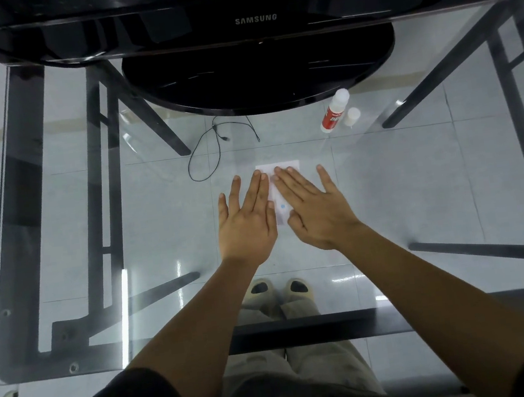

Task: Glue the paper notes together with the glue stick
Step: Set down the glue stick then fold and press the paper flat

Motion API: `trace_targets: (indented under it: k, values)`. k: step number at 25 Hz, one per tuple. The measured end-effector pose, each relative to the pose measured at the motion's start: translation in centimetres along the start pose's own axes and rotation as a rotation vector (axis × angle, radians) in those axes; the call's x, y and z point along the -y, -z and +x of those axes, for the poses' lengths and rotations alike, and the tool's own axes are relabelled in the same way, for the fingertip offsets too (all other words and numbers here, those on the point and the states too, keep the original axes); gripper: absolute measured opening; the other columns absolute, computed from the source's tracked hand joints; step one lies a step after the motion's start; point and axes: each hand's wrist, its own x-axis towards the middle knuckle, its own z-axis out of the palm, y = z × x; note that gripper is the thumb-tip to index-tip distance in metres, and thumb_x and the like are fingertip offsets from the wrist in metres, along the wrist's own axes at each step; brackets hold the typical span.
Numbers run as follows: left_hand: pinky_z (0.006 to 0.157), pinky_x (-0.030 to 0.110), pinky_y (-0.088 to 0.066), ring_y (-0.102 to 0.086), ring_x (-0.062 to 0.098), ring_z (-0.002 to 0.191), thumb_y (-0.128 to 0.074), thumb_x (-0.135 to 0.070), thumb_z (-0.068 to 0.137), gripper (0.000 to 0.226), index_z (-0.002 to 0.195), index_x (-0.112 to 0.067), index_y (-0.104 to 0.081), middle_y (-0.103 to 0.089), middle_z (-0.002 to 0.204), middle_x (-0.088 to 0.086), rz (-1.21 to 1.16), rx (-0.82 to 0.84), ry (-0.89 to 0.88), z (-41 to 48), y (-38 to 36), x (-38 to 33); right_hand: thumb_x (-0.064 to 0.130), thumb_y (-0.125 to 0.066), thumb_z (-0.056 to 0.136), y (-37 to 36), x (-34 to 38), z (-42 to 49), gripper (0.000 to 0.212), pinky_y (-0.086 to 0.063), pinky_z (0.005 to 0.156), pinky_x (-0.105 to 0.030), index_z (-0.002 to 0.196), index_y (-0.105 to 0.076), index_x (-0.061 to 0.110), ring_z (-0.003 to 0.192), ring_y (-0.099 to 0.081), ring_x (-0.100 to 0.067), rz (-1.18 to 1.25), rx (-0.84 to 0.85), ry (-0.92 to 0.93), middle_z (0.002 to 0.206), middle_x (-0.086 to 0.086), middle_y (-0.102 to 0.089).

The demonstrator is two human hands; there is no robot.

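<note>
White paper notes (281, 207) lie flat on the glass table, mostly hidden under my hands; a strip with a small blue dot shows between them. My left hand (247, 221) rests palm down, fingers spread, on the left part of the paper. My right hand (313, 210) lies flat over the right part, its fingers angled toward the upper left. Neither hand grips anything. The glue stick (334, 111), white with a red label, stands upright at the back right, and its loose white cap (352, 116) stands right beside it.
A black monitor with a round base (260, 73) stands at the back of the glass table (77, 369). A thin black cable (208, 152) is seen through the glass, left of the paper. Dark table legs and my feet show below.
</note>
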Motion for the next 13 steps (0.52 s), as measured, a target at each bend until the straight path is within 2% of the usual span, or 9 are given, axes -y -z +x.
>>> trace_targets:
  k: [4,9,13]
  values:
    - [0.113,0.043,0.0,-0.005,0.025,0.144,-0.007,-0.04,0.097,0.053,0.147,-0.023,-0.006,-0.018,0.156,-0.007,-0.017,0.001,0.009,0.1,0.0,-0.1,0.037,-0.005,0.086,0.1,-1.8,-0.8,0.066,0.018,0.109,-0.045,0.147,0.0,0.013,0.145,-0.002,-0.015,-0.005,-0.018,-0.087,0.158,-0.003,-0.003]
    - [0.113,0.044,-0.002,-0.008,0.026,0.144,-0.007,-0.04,0.097,0.054,0.147,-0.022,-0.009,-0.022,0.155,-0.006,-0.025,-0.005,-0.001,0.0,0.1,-0.1,0.034,-0.017,0.091,0.0,0.2,0.3,0.063,0.014,0.11,-0.044,0.147,0.0,0.013,0.141,0.009,-0.012,0.046,-0.024,-0.031,0.158,-0.003,-0.002]
    - [0.112,0.044,-0.002,-0.01,0.027,0.143,-0.012,-0.039,0.098,0.053,0.147,-0.021,-0.01,-0.023,0.155,-0.005,-0.008,-0.004,0.001,0.0,-0.1,0.0,0.038,-0.019,0.098,-0.9,0.4,0.4,0.057,0.015,0.11,-0.043,0.148,0.0,0.018,0.136,0.018,-0.008,0.072,-0.045,-0.165,0.158,0.001,-0.001]
